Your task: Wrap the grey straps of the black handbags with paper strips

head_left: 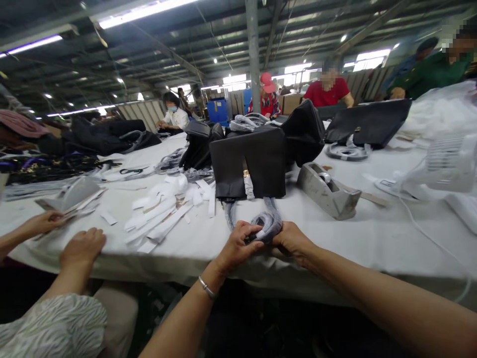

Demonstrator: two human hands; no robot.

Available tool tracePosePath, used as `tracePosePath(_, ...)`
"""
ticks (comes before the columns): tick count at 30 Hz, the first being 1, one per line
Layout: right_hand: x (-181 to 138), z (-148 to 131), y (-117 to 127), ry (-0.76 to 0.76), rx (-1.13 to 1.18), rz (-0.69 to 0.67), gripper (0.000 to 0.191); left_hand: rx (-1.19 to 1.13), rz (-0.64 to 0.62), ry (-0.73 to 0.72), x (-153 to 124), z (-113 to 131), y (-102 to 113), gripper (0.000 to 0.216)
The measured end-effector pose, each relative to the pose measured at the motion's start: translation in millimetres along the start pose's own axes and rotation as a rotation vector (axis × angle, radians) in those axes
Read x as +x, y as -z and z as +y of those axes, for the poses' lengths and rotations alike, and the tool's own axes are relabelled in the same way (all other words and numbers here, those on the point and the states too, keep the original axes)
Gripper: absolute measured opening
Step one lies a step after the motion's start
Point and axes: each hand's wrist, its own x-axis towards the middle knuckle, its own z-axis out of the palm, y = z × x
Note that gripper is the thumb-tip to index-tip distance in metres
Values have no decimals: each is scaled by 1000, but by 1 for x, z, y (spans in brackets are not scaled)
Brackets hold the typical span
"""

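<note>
A coiled bag strap (269,227) in clear plastic wrap lies at the table's front edge, between my two hands. My left hand (240,244) pinches the coil from the left, its thumb and fingers curled over it. On the other side my right hand (292,241) grips the coil, with its fingertips partly hidden behind it. The strap runs up to a black handbag (249,164) standing just beyond. A wrapped closure tab with a gold-coloured clasp (246,173) hangs down the bag's front.
White paper strips (164,214) are heaped left of the bag. A grey tape dispenser (330,194) stands to its right, near a white fan (449,161). More black bags (367,124) lie behind. At the left, a co-worker's hands (82,247) rest by the table edge.
</note>
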Motion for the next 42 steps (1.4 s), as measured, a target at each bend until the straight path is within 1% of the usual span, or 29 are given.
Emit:
tracePosePath(3,-3,2,0,48,67,6,30,62,11,-62,3,2,-1,36)
tracePosePath(5,-4,1,-1,64,118,23,36,72,20,-63,5,4,-1,33)
tracePosePath(7,-3,1,-4,37,144,56,40,50,22,-33,5,5,-1,33)
tracePosePath(9,-1,1,-6,13,174,67,42,24,7,34,5,6,0,36)
tracePosePath(12,2,2,-6,26,211,25,41,23,-27,103,3,5,2,39)
tracePosePath(16,4,3,-4,-17,114,4,33,49,-23,83,1,5,3,36)
tracePosePath(18,4,3,-4,-32,75,11,33,61,-14,80,-1,4,2,35)
tracePosePath(20,4,2,-2,-6,47,19,34,73,-10,78,-2,4,0,34)
tracePosePath(22,1,-2,3,33,-34,-3,34,85,-12,75,-2,5,0,33)
tracePosePath(24,-4,-6,13,90,-232,-55,30,95,-11,73,-2,5,-1,34)
tracePosePath(26,-13,-9,26,146,-578,-117,26,109,-13,72,-1,5,-1,34)
tracePosePath(28,-25,-8,38,210,-959,-135,24,133,-29,56,-1,6,-1,33)
tracePosePath(29,-31,-6,42,231,-1095,-138,20,149,-39,44,-1,6,-1,32)
tracePosePath(30,-36,-3,44,228,-1162,-146,16,165,-48,34,0,7,-1,32)
tracePosePath(31,-40,0,45,194,-1161,-156,14,178,-54,29,0,8,-1,31)
tracePosePath(33,-44,7,44,79,-1057,-193,16,195,-64,30,0,10,-1,31)
tracePosePath(34,-45,8,42,47,-1017,-203,17,205,-67,27,0,10,-1,30)
tracePosePath(35,-45,7,41,62,-1011,-190,19,218,-73,17,0,11,-1,30)
tracePosePath(36,-44,4,40,124,-1039,-149,20,235,-82,1,0,12,-1,31)
tracePosePath(39,-36,-15,38,406,-1143,42,17,309,-115,-78,-1,13,-1,33)
tracePosePath(40,-31,-23,36,480,-1152,76,17,336,-130,-106,-1,13,-1,33)
tracePosePath(41,-25,-29,33,540,-1162,74,18,361,-142,-132,-2,12,-2,33)
tracePosePath(42,-17,-34,30,585,-1182,32,19,384,-149,-154,-2,12,-3,33)
